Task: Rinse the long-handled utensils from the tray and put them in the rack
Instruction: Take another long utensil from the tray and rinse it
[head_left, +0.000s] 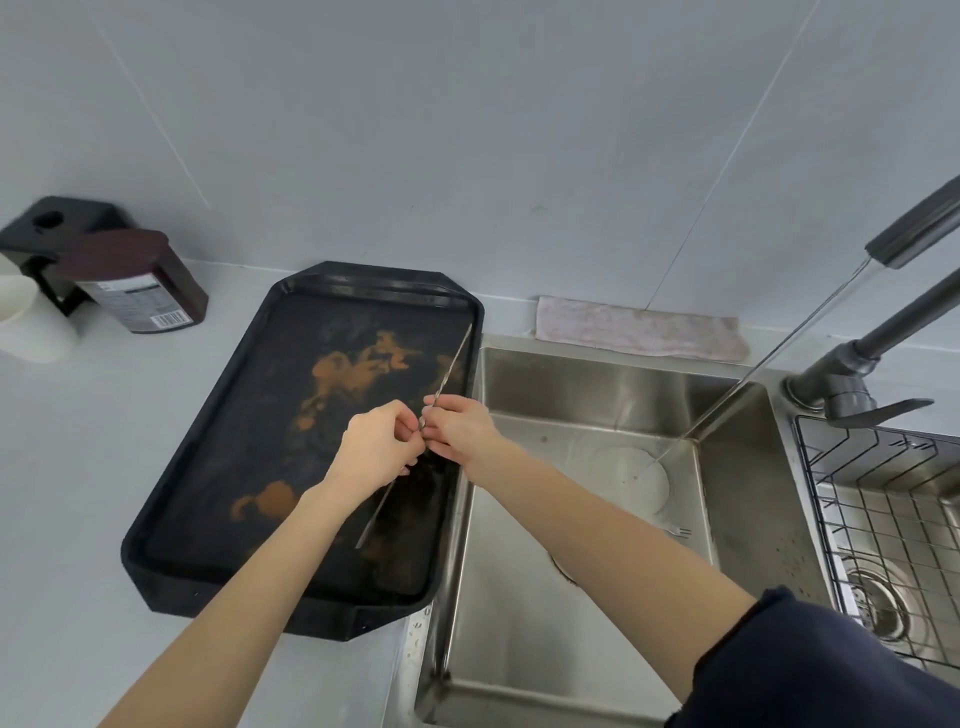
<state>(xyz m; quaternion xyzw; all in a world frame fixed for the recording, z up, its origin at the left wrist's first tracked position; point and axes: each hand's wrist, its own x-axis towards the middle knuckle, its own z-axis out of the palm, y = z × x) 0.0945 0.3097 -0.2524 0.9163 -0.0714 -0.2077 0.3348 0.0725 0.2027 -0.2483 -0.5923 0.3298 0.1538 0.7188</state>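
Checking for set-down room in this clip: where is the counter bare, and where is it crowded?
Bare counter lies left of the black tray, in front of the dark jar and white cup. Crowded: the tray's right edge, where the left hand and right hand pinch thin metal utensils, and the wire rack.

Wall (467, 130): pale grey panels with thin seams.
Counter (78, 493): smooth, light grey, meeting the wall.
Sink (597, 384): stainless steel, set into the counter.
Light: soft, even, no hard shadows.
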